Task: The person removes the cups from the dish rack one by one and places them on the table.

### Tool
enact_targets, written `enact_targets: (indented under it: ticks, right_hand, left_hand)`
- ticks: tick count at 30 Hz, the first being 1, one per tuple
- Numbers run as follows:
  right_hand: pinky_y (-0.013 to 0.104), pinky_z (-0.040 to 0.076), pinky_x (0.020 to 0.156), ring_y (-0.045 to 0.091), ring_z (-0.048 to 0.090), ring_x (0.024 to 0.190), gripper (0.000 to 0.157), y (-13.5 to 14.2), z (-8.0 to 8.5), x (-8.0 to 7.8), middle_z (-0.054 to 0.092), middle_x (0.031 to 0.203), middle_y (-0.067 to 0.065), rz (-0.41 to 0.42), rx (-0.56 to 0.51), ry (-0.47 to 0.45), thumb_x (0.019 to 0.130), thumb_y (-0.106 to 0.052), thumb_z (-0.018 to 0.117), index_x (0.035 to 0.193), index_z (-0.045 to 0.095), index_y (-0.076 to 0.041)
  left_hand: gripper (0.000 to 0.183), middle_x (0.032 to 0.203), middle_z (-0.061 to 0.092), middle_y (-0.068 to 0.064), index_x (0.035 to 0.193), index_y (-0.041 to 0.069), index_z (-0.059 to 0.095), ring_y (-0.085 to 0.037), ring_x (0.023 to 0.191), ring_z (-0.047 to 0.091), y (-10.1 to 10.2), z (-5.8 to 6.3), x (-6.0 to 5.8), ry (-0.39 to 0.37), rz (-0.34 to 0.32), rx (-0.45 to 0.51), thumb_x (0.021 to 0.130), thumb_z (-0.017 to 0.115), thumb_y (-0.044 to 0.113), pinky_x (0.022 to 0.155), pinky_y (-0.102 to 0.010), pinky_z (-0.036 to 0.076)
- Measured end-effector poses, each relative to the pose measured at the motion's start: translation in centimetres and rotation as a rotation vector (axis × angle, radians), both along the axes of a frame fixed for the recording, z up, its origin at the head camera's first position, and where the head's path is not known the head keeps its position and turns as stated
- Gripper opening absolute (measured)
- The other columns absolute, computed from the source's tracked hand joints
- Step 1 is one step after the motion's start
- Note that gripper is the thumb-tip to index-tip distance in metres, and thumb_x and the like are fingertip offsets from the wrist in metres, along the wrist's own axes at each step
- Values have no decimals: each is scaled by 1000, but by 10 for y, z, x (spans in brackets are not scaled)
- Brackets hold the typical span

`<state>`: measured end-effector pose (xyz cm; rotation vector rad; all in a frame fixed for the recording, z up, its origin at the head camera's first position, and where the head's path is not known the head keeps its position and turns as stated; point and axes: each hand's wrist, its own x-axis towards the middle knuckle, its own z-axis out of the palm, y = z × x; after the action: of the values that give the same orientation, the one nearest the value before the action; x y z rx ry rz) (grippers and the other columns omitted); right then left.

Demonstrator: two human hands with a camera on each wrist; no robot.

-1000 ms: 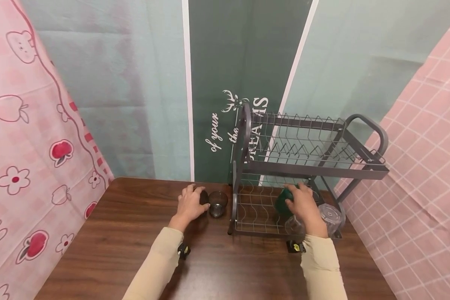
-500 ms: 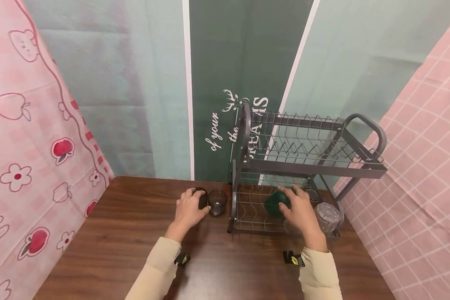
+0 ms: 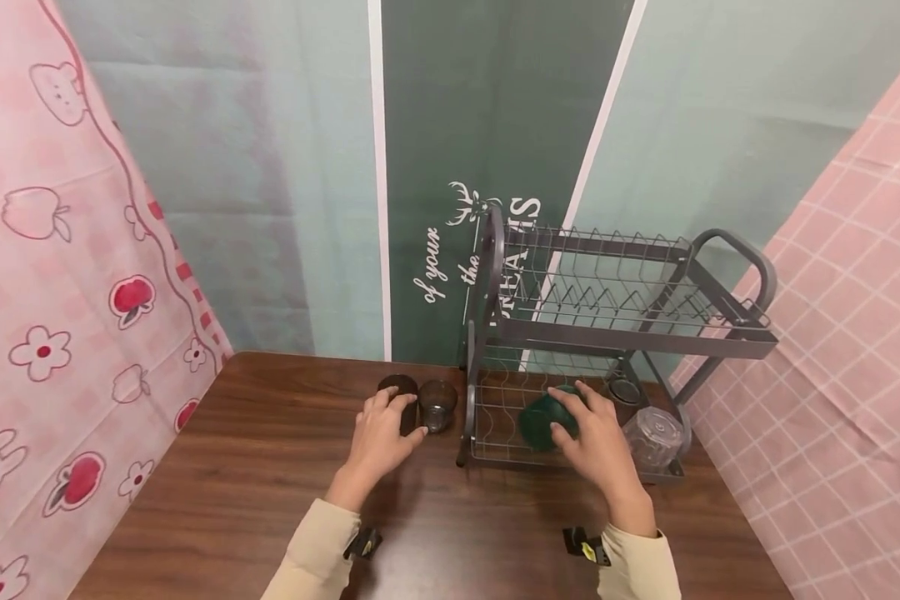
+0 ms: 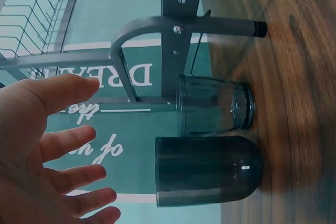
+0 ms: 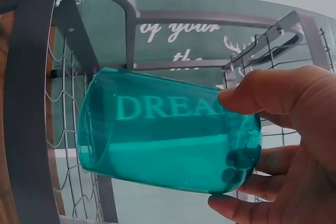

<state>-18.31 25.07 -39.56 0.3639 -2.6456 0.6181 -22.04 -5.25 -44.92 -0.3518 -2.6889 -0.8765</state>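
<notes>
My right hand (image 3: 602,442) grips a translucent green cup (image 5: 168,135) by its base end. The cup lies tilted, its mouth down and to the left, at the lower tier of a grey two-tier dish rack (image 3: 637,339). My left hand (image 3: 378,435) is beside a dark grey glass (image 4: 210,171) with its fingers spread, and the left wrist view shows a gap between them. That glass stands upright on the table, close against a smoky see-through glass (image 4: 212,106) near the rack's left leg.
On the rack's lower tier, at the right, an upside-down clear glass (image 3: 656,439) stands in front of another dark glass (image 3: 622,392). Wire dividers line the upper tier (image 3: 600,292). The wooden table (image 3: 270,467) meets curtains at the back and both sides.
The green cup has moved left and toward the front in my right hand, tipping further over. My left hand has drawn back slightly from the dark glass, which shows more now.
</notes>
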Motion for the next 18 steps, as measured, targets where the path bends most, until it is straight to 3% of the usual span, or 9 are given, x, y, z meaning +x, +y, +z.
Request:
enact_targets:
  ticks: [6, 18]
  right_hand:
    - [63, 38, 80, 50, 35, 117, 47, -3, 1, 11, 39, 131, 32, 19, -22, 25, 79, -7, 71, 124, 59, -7]
    - [66, 31, 86, 47, 40, 115, 50, -11, -5, 24, 42, 132, 28, 70, -93, 49, 79, -6, 72, 127, 57, -8]
  left_hand:
    - [49, 129, 47, -18, 116, 9, 63, -38, 116, 43, 3, -2, 11, 17, -44, 56, 75, 77, 30, 87, -54, 37]
    - [48, 127, 48, -16, 117, 8, 62, -35, 117, 44, 14, -21, 25, 33, -134, 314, 75, 77, 25, 90, -53, 38]
